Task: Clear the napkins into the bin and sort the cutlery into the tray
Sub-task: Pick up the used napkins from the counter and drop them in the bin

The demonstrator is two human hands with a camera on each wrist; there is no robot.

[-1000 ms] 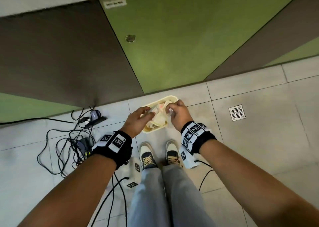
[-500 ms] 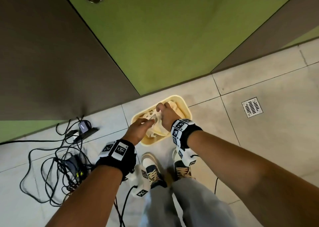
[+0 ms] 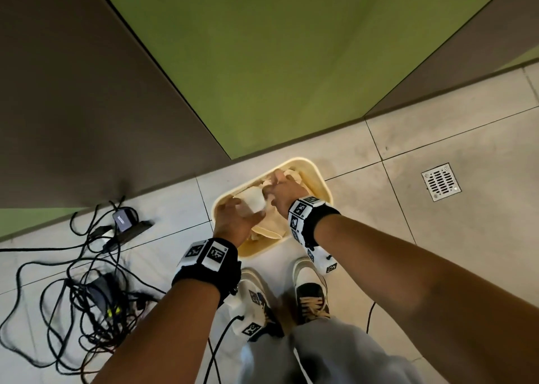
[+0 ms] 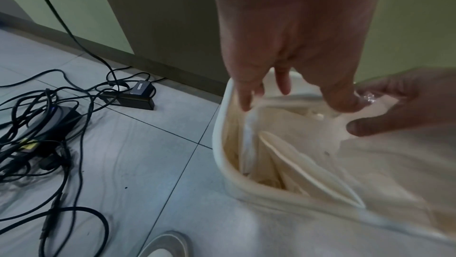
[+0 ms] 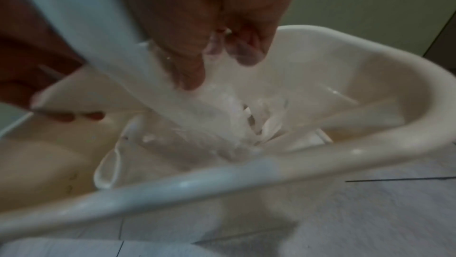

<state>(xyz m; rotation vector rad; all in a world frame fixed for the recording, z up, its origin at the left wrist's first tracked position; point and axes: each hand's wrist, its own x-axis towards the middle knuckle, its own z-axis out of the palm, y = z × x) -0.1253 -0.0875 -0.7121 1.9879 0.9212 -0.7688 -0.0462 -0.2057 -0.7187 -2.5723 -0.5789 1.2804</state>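
Note:
A cream plastic bin (image 3: 319,178) stands on the floor tiles in front of my shoes, stuffed with cream and white napkins (image 3: 264,229). Both hands are in its mouth. My left hand (image 3: 245,210) hangs over the near-left rim, fingers fairly straight and spread, fingertips (image 4: 245,101) touching a white paper strip (image 4: 249,140) that hangs inside the bin (image 4: 222,144). My right hand (image 3: 275,184) reaches deeper over the middle, and its fingers (image 5: 190,74) pinch a crumpled white napkin (image 5: 222,117) with crinkly clear film. No cutlery or tray is in view.
A tangle of black cables with a power adapter (image 3: 99,293) and a plug block (image 3: 125,223) lies on the floor to the left. A metal floor drain (image 3: 441,181) sits at the right. Green and brown cabinet panels (image 3: 262,62) stand right behind the bin.
Both hands have gone down from above the bin into its mouth, the right one farther in. My head has tipped lower and closer to the bin.

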